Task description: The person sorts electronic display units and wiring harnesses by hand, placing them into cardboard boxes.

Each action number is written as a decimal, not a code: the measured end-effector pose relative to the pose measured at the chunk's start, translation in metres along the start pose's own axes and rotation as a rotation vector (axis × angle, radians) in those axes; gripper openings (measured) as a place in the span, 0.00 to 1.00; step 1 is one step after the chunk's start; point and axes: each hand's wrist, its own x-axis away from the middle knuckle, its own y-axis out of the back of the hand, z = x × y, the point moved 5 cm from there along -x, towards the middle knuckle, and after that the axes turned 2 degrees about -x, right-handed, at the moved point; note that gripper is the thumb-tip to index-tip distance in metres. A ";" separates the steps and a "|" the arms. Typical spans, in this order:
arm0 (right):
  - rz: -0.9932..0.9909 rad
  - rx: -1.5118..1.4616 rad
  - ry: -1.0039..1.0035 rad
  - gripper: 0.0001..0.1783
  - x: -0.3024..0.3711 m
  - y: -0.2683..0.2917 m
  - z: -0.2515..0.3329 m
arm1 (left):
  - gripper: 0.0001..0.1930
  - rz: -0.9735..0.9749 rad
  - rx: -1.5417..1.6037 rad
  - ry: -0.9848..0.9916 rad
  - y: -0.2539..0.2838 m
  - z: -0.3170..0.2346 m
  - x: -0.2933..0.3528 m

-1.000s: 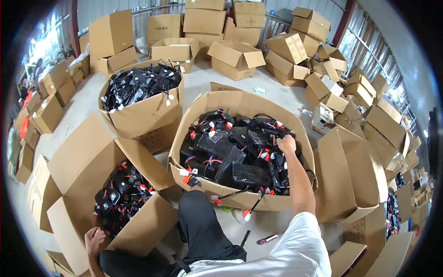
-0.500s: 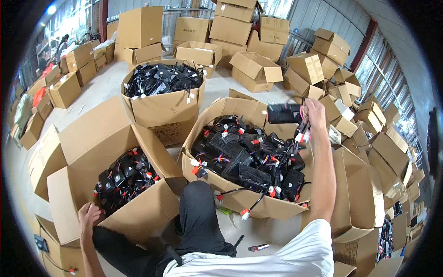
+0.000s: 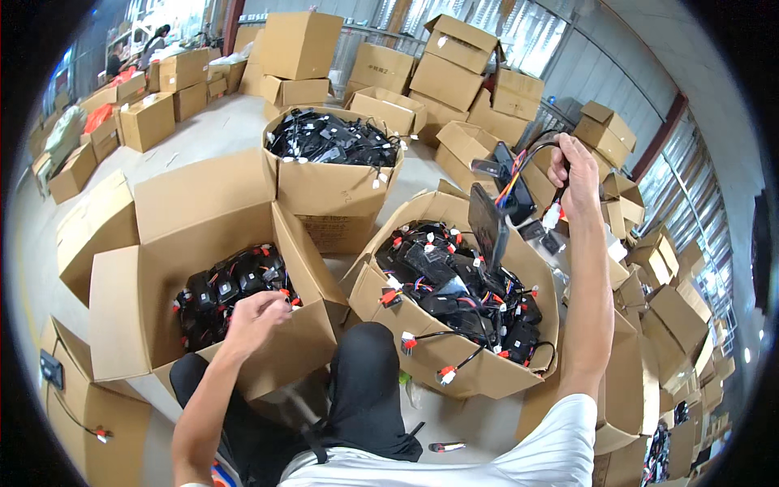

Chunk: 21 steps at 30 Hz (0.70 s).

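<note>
My right hand (image 3: 578, 183), raised over the far right of the right-hand carton (image 3: 487, 381), is closed round black cables. From them hang flat black electronic units (image 3: 489, 226) with coloured wires and a white connector (image 3: 552, 216). One broad unit dangles just above the heap of similar black units (image 3: 446, 280) in that carton. My left hand (image 3: 258, 323) hovers over the near side of the left-hand carton (image 3: 195, 203), fingers loosely bent and nothing visible in them. Below and beyond it lie black units (image 3: 223, 288) with red and white connectors.
A third carton (image 3: 333, 191) full of black cabled units stands behind. Stacked cartons (image 3: 446, 77) line the back, and more cartons (image 3: 682, 284) crowd the right. A cutter knife (image 3: 446, 447) lies on the floor near my knees. People are far off at upper left.
My right hand has lifted higher, with the units now hanging on their cables. My left hand has moved right from the left carton's outer edge to over its near side. The view has shifted.
</note>
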 end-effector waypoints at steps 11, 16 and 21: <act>0.296 -0.268 -0.171 0.11 0.077 -0.161 -0.032 | 0.45 0.336 0.716 -0.049 -0.152 -0.026 -0.037; 0.450 -0.342 -0.247 0.12 0.105 -0.225 -0.067 | 0.38 0.218 1.260 -0.013 -0.129 0.011 -0.040; 0.601 -0.126 -0.088 0.15 0.122 -0.280 -0.076 | 0.27 -0.115 1.265 -0.057 -0.029 0.019 -0.008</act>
